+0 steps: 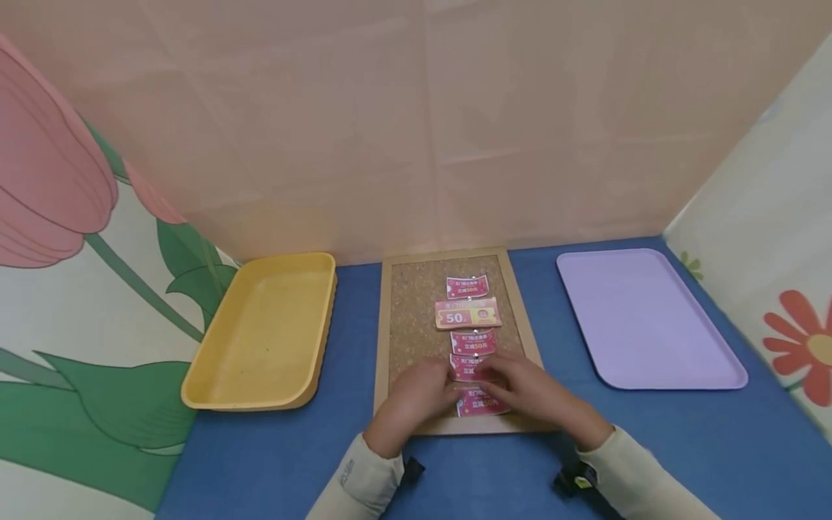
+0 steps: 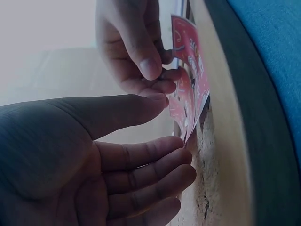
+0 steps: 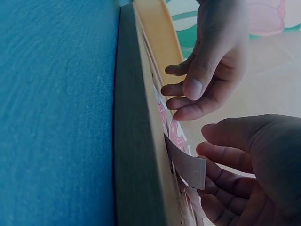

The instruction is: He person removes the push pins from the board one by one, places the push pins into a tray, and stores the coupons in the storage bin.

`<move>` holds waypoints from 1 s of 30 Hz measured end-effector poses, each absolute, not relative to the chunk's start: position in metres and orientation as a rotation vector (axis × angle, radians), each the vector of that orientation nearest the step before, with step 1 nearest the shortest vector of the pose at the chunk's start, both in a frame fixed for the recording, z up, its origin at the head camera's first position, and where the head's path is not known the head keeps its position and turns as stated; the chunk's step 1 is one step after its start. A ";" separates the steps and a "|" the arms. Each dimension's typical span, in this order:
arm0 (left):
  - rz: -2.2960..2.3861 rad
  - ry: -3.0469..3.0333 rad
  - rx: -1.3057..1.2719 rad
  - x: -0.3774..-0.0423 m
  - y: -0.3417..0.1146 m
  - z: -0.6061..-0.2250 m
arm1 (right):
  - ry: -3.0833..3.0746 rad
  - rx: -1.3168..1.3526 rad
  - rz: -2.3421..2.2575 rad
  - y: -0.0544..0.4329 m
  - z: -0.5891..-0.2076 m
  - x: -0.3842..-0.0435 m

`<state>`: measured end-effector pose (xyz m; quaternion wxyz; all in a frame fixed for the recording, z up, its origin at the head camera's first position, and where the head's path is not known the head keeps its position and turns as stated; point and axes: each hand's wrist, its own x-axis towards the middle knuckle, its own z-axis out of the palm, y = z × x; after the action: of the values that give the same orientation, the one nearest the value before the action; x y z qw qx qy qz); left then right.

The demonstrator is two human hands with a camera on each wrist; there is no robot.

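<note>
Several paper coupons hang in a column on a wood-framed cork board. My left hand reaches in from the left, its fingers extended and their tips right at the left edge of the lower coupons. From the right comes my right hand, thumb and bent fingers close together over the fourth coupon and the lowest coupon. In the right wrist view a coupon's pale end curls away from the board beside the right fingers. I cannot tell whether anything small sits between that thumb and forefinger.
A yellow tray stands left of the board, and a flat lilac tray lies on the right. Blue cloth covers the table. Higher on the board are a wider pink-and-yellow coupon and the top coupon.
</note>
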<state>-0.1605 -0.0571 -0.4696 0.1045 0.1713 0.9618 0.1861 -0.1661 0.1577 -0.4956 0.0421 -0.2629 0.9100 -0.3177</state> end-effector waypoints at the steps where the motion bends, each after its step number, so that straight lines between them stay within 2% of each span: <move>1: 0.543 2.832 0.504 -0.160 -0.057 -0.470 | 2.791 -0.803 -0.962 0.158 -0.496 -0.166; 30: 0.446 2.834 0.572 -0.161 -0.050 -0.478 | 2.877 -0.856 -0.844 0.155 -0.510 -0.169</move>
<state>-0.1609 -0.0505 -0.4782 0.1079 0.1944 0.9631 0.1516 -0.1689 0.1554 -0.5101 0.0119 -0.2746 0.9226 -0.2706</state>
